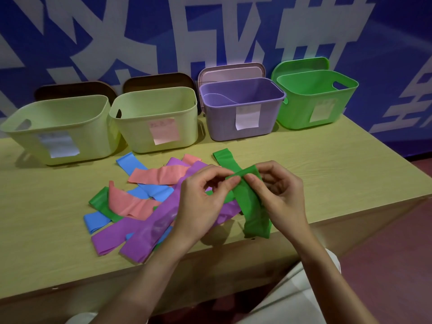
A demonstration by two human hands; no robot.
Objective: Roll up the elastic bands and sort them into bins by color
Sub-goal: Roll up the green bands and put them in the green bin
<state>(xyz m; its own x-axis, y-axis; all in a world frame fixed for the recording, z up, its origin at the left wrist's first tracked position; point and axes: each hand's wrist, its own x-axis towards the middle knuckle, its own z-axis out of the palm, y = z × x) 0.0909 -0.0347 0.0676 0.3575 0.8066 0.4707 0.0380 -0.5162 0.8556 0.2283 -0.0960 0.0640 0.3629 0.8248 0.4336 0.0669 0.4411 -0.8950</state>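
We have a green band lifted off the table, its top end folded over between our two hands. The left hand pinches the folded corner between thumb and forefinger; the right hand pinches the same fold from the other side, its remaining fingers curled loosely behind the strip. The rest of the band hangs down below our fingertips, toward the table's near edge.

To roll it well, we judge that the first turn should be kept tight and square, with both edges lined up under the thumbs, and the roll walked down the hanging length without letting the free end twist.

Left of and beneath our fingers lies the pile: about two purple bands, two pink bands, at least two blue bands and what look like two more green bands, though overlaps make the count uncertain. Beyond our fingers stand four bins: two pale yellow bins, a purple bin and, farthest right, the green bin. Each carries a paper label.
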